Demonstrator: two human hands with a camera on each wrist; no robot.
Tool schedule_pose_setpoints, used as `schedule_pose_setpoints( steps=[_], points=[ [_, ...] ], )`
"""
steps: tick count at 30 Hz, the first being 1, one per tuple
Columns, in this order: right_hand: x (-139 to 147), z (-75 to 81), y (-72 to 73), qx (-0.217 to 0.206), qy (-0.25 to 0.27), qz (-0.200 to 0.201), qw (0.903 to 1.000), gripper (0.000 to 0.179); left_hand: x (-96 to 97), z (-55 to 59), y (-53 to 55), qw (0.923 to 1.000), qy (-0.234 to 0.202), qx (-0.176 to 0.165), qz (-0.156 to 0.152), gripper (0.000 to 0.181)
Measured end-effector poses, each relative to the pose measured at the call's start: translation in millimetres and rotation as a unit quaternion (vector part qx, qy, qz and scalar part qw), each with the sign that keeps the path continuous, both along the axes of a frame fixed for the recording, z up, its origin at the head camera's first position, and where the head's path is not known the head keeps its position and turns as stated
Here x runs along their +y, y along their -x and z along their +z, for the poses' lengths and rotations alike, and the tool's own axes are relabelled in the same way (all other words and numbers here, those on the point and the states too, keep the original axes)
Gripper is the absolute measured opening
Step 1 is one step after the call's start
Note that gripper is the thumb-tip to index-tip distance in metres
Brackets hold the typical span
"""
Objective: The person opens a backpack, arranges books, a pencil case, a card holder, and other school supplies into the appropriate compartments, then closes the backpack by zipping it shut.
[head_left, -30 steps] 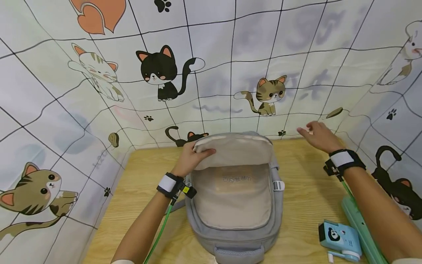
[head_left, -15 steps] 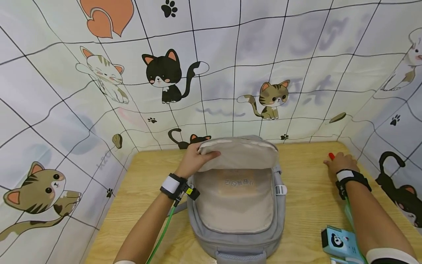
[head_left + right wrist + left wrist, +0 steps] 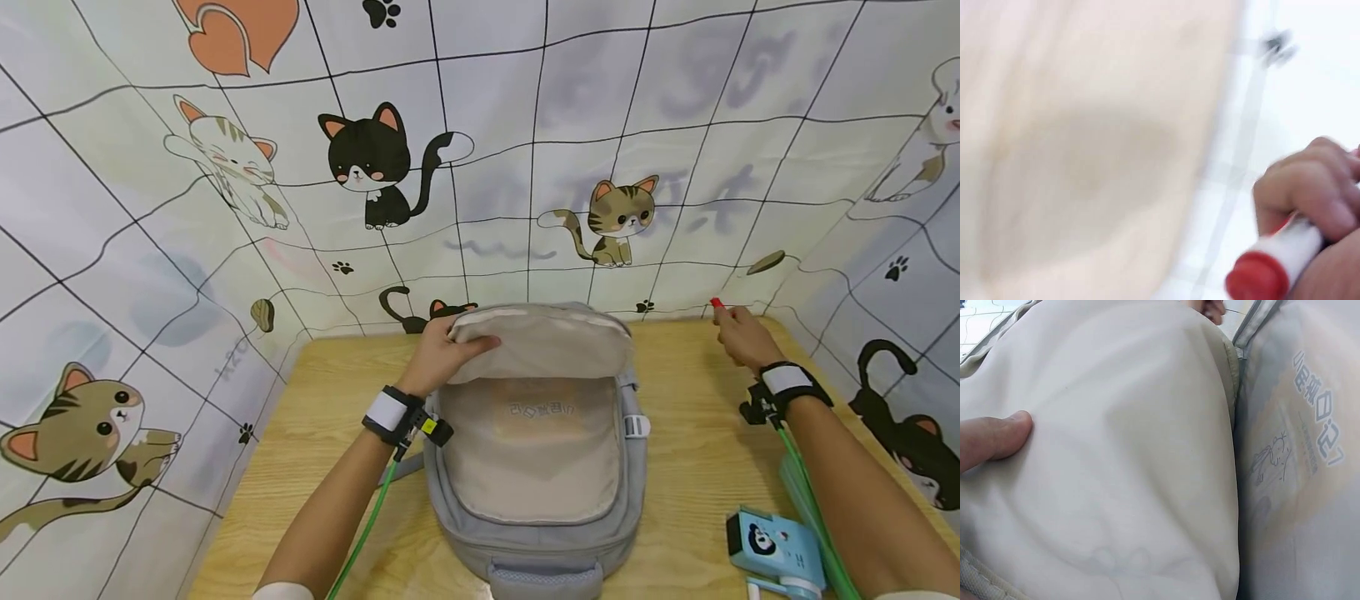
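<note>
The grey backpack (image 3: 536, 467) lay on the wooden table (image 3: 690, 467), in front of the person and between the two forearms, with its padded handle (image 3: 547, 577) at the end nearest the person and a white buckle (image 3: 636, 426) on its right side. Its cream-lined flap (image 3: 551, 343) was folded up at the far end, near the cat-patterned wall covering (image 3: 495, 108). The left hand (image 3: 437, 357) pinched the flap by its left corner, the thumb lying on the cream lining and the other fingers mostly hidden behind the cloth. Below the flap, a yellowish patch with lettering (image 3: 1297, 456) showed on the cream face of the backpack; whether it was printed on the fabric or lay behind it could not be told. The right hand (image 3: 742, 335) was well apart from the backpack, above the far right part of the table, its fingers curled round a white tube with a red cap (image 3: 1279, 257). The red end stuck out beyond the fingers; the right wrist view was blurred, and much of the tube was covered by the hand. Toward the near right, a light-blue panda box (image 3: 776, 546) stood on the table, just beside a green case (image 3: 797, 479) that the right forearm partly covered. Each wrist wore a black strap (image 3: 795, 382) with a white patch, and a green cable (image 3: 367, 525) ran along each forearm.
</note>
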State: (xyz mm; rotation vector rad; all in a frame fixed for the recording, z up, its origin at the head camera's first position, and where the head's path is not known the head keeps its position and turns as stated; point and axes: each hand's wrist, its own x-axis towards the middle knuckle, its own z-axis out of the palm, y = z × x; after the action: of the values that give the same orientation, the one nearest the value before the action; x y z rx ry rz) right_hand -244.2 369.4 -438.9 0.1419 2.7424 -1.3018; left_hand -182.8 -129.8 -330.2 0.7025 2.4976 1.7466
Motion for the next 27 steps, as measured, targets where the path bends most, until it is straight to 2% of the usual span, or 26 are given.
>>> schedule_pose_setpoints(
  steps=[3, 5, 7, 9, 12, 15, 17, 18, 20, 22, 25, 27],
  points=[
    [-35.7, 31.3, -8.5, 0.022, 0.061, 0.019, 0.9977, 0.069, -0.5, -8.6, 7.2, 1.0000, 0.005, -0.006, 0.004, 0.026],
    [-60.3, 54.8, -17.3, 0.045, 0.099, 0.047, 0.9930, 0.064, -1.2, -15.4, 12.7, 0.9999, 0.005, -0.007, 0.007, 0.026],
    [-84.3, 80.6, -30.0, 0.075, 0.118, 0.078, 0.9870, 0.060, -1.9, -22.1, 18.2, 0.9999, 0.003, -0.007, 0.009, 0.026],
    [-108.8, 107.0, -44.7, 0.102, 0.129, 0.113, 0.9799, 0.058, -1.7, -23.6, 20.8, 1.0000, -0.001, -0.001, 0.009, 0.026],
    [-145.5, 140.0, -69.5, 0.150, 0.108, 0.169, 0.9681, 0.050, -0.3, -22.7, 23.7, 0.9999, -0.001, 0.006, 0.014, 0.026],
    [-181.8, 156.6, -93.2, 0.202, 0.041, 0.234, 0.9500, 0.037, 1.9, -19.5, 26.2, 0.9996, 0.011, 0.011, 0.025, 0.028],
    [-206.9, 155.5, -107.4, 0.241, -0.020, 0.283, 0.9282, 0.027, 2.1, -16.8, 27.7, 0.9992, 0.022, 0.011, 0.031, 0.028],
    [-218.9, 151.6, -113.6, 0.260, -0.050, 0.309, 0.9136, 0.023, 2.5, -15.3, 28.4, 0.9990, 0.028, 0.009, 0.033, 0.027],
    [-240.9, 138.3, -124.1, 0.297, -0.117, 0.352, 0.8796, 0.021, 3.7, -11.8, 29.7, 0.9988, 0.035, 0.005, 0.035, 0.024],
    [-259.1, 121.4, -130.3, 0.335, -0.183, 0.383, 0.8413, 0.027, 5.3, -7.8, 30.8, 0.9985, 0.038, 0.002, 0.039, 0.022],
    [-278.6, 92.5, -127.5, 0.373, -0.276, 0.398, 0.7914, 0.034, 6.9, -3.3, 32.3, 0.9982, 0.041, 0.006, 0.043, 0.019],
    [-286.9, 72.8, -118.4, 0.373, -0.319, 0.405, 0.7715, 0.035, 7.2, -2.5, 32.3, 0.9981, 0.042, 0.011, 0.044, 0.018]
  ],
)
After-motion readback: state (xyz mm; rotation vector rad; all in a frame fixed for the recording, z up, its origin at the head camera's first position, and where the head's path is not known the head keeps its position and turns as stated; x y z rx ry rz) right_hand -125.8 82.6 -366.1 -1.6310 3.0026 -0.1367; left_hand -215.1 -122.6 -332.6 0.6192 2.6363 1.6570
